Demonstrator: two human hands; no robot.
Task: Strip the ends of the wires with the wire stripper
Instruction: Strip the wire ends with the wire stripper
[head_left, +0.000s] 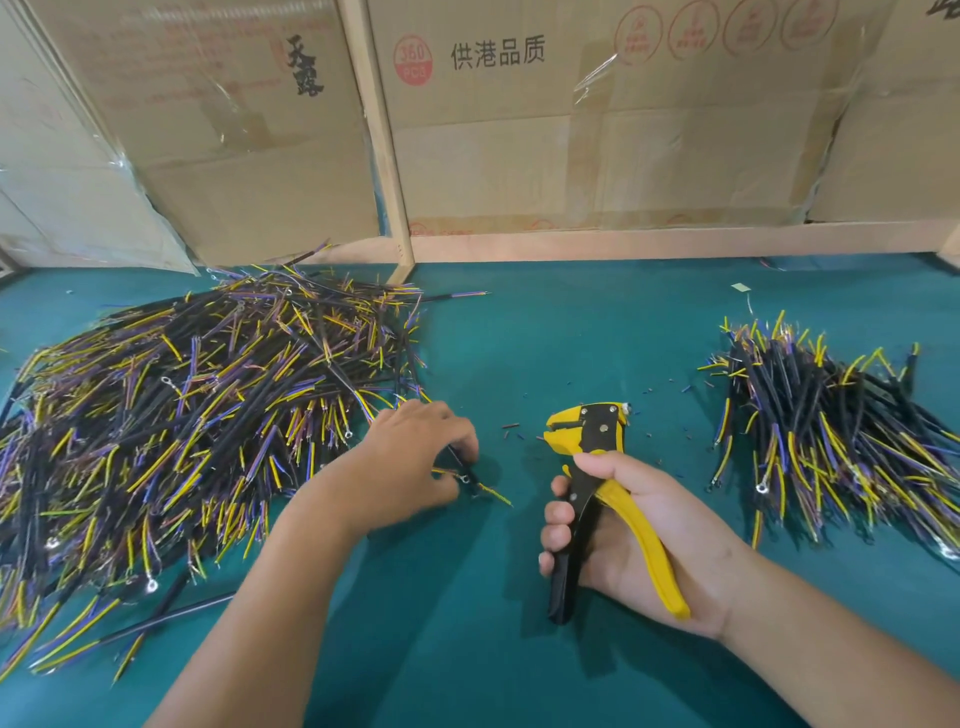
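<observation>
Green bench mat (519, 322), backed by taped cardboard boxes (493, 130) on a wood frame. Landmark: wire stripper (592, 483), near centre, upright in right hand (639, 540), fingers wrapped round black and yellow handles, handles spread, jaws parted; probably held ready for the next wire. Left of stripper: left hand (415, 462) at edge of big wire pile (182, 426), fingertips pinching one wire (478, 486) with ring terminal, likely picking it out to feed in. Right of stripper: smaller wire pile (831, 441), likely the finished lot, though stripped ends too small to confirm. Around stripper head: scattered insulation bits (511, 427). Grip on wire partly hidden under hand, blurred. Both piles cut off at frame edges.
</observation>
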